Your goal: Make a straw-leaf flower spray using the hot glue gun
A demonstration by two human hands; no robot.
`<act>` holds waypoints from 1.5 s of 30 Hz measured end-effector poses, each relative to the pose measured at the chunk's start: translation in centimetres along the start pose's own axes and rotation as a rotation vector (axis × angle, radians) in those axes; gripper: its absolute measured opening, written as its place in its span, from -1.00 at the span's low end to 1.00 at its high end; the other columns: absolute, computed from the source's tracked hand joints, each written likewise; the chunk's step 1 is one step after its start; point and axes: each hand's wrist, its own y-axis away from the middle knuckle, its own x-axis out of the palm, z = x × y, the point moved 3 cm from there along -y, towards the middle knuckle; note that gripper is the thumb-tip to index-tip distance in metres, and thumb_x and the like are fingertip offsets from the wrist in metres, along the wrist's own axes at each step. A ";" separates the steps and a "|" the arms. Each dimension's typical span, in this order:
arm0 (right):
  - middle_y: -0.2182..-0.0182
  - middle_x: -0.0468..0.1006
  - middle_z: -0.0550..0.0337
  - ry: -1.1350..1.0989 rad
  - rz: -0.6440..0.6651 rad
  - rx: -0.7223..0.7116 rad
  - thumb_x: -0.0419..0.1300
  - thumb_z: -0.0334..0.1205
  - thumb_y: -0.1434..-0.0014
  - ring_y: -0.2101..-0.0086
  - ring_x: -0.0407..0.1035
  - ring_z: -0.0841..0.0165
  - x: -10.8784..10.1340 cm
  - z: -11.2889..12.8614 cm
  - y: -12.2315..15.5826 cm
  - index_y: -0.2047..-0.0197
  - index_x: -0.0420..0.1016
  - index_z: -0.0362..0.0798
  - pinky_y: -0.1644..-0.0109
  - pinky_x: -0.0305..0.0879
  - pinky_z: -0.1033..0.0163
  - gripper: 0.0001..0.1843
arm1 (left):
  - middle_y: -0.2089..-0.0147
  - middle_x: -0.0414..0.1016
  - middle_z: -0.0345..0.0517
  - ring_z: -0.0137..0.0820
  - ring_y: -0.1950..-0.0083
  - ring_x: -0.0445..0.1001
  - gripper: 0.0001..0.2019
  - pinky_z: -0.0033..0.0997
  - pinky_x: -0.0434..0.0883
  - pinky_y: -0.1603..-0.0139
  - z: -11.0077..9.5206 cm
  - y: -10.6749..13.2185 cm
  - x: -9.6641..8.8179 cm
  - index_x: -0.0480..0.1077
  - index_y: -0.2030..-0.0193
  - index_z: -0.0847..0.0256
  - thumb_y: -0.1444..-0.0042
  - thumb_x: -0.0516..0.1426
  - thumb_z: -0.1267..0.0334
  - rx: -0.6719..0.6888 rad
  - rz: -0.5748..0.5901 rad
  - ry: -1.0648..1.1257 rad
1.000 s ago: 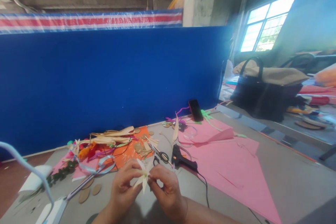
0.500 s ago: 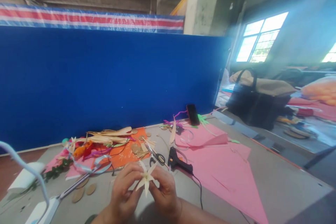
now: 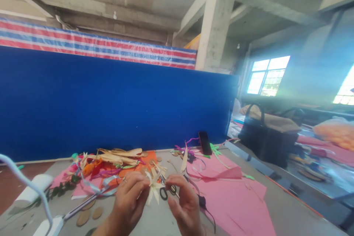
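Observation:
A cream, star-shaped craft flower (image 3: 153, 194) with pointed petals is pinched between the thumb and fingers of my left hand (image 3: 128, 201), low in the middle of the head view. Just to the right, my right hand (image 3: 184, 201) is apart from the flower, its thumb and curled fingers separated and nothing visible between them. Black-handled scissors (image 3: 163, 193) lie on the table behind the two hands, partly covered by the right fingers. Beyond the right hand is a black glue gun (image 3: 202, 201), mostly hidden, with its cable trailing toward me.
Pink sheets (image 3: 232, 199) cover the table's right side, with a phone (image 3: 205, 143) behind them. At left lie pale dried strips (image 3: 118, 156), ribbon (image 3: 110, 188), and wooden discs (image 3: 83, 218). A white power strip (image 3: 48, 225) sits near left. A blue partition (image 3: 116, 107) bounds the back.
My right hand has let go of the flower and shifted right, fingers parted. The left hand keeps the flower, which is now tipped downward. The camera view has tilted upward.

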 end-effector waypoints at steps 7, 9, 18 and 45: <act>0.42 0.42 0.17 0.039 0.069 -0.019 0.16 0.09 -0.21 0.32 0.33 0.27 1.8 4.0 -3.0 0.35 0.39 -0.01 0.18 0.24 0.15 -0.67 | 0.36 0.47 -0.06 -0.34 0.30 0.46 -0.82 -0.39 0.46 0.25 -0.7 -0.7 -1.1 0.41 0.26 0.24 -0.10 0.10 0.58 0.042 0.003 -0.019; 0.46 0.39 0.21 0.050 0.063 -0.024 0.16 0.03 -0.22 0.35 0.30 0.30 2.2 4.3 -3.5 0.40 0.35 -0.01 0.20 0.21 0.17 -0.70 | 0.35 0.47 -0.06 -0.34 0.29 0.46 -0.82 -0.38 0.46 0.25 -0.7 -0.6 -1.2 0.41 0.25 0.24 -0.10 0.11 0.58 0.042 -0.009 -0.019; 0.51 0.36 0.24 0.073 0.110 -0.015 0.11 -0.24 -0.24 0.41 0.25 0.35 2.6 3.1 -4.0 0.46 0.30 -0.03 0.21 0.18 0.17 -0.78 | 0.38 0.45 -0.08 -0.35 0.34 0.45 -0.80 -0.40 0.46 0.33 0.2 -0.6 -1.0 0.43 0.24 0.23 -0.08 0.10 0.58 0.014 -0.029 0.011; 0.50 0.44 0.24 -0.438 0.292 0.606 0.33 -0.01 -0.05 0.40 0.30 0.38 4.0 0.7 -3.3 0.49 0.42 -0.06 0.28 0.28 0.28 -0.69 | 0.35 0.47 -0.08 -0.31 0.29 0.44 -0.84 -0.32 0.44 0.26 1.6 0.3 -1.5 0.44 0.26 0.20 -0.10 0.13 0.53 -0.030 0.020 -0.135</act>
